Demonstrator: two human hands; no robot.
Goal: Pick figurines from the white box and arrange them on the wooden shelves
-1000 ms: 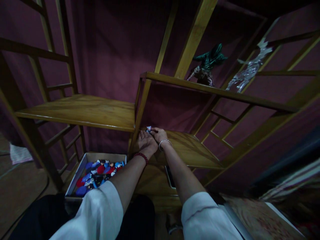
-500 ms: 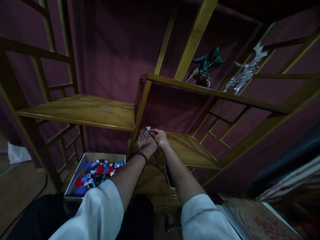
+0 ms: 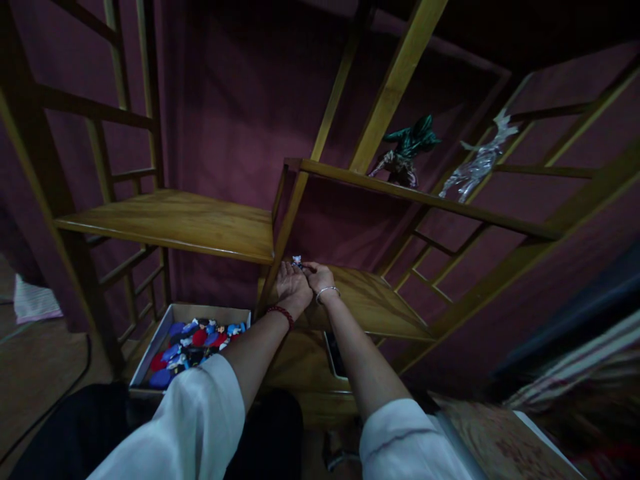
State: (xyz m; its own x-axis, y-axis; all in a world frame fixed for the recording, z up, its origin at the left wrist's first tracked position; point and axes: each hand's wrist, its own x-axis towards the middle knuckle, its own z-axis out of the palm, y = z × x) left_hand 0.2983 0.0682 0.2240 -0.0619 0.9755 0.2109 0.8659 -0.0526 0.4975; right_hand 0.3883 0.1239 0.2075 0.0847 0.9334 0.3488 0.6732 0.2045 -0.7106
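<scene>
A small white-and-dark figurine [image 3: 297, 261] stands over the lower right shelf [image 3: 370, 300], close beside the cabinet's middle post. My right hand [image 3: 319, 276], with a silver bangle at the wrist, pinches its side between thumb and fingertips. Palm up, my left hand [image 3: 294, 285] lies right next to it with the fingers stretched out; a dark red bracelet circles that wrist. Whether the left fingertips touch the figurine, or its base rests on the shelf, I cannot tell.
A white box [image 3: 165, 333] of small colourful figures stands low on the left. Above my hands, a shelf edge [image 3: 360, 180] carries a green-topped figure [image 3: 411, 143] and a clear figure [image 3: 477, 163]. A phone-like dark object [image 3: 336, 357] lies under my right forearm.
The camera view has shifted slightly, so the shelves and figures on them appear a little moved. Both hands stay at the figurine, in nearly the same pose.
</scene>
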